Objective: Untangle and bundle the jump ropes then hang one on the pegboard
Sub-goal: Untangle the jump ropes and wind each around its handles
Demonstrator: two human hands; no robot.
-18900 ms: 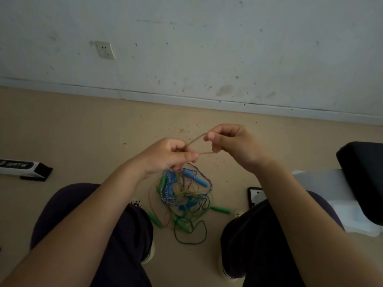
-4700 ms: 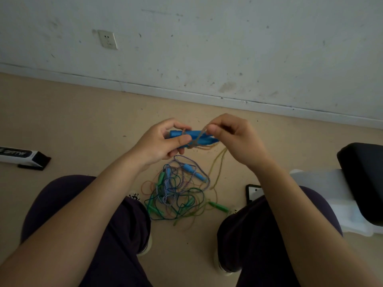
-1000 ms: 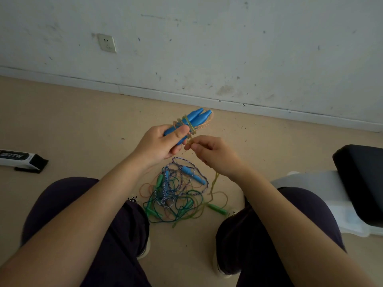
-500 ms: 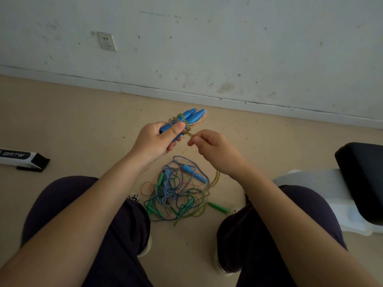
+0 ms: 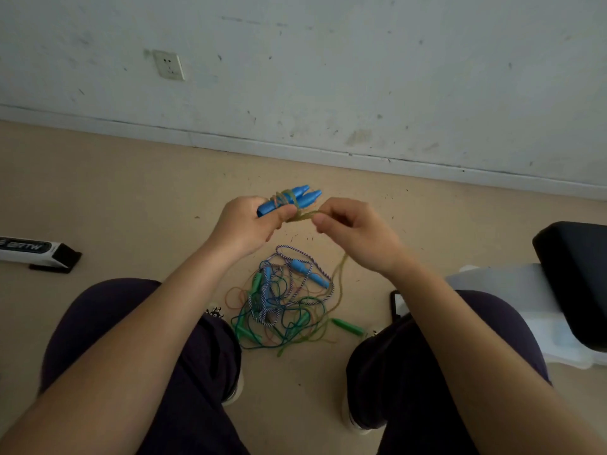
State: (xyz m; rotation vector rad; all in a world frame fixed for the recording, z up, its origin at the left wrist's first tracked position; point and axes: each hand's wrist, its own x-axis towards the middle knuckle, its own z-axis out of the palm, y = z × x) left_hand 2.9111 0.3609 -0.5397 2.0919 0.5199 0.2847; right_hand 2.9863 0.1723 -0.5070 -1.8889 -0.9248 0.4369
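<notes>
The left hand [image 5: 244, 224] still grips the blue handles [image 5: 289, 200]; the right hand [image 5: 353, 229], now risen rightward, pinches the yellow cord [image 5: 303, 216] taut.

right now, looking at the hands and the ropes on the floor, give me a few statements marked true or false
1. The left hand holds two blue plastic jump rope handles side by side. True.
2. The right hand is empty. False: it pinches the olive-yellow cord wound round those handles.
3. A tangle of green, blue and striped ropes lies on the tan floor between the knees. True.
4. A rope hangs on a pegboard. False: no pegboard is in view.
</notes>
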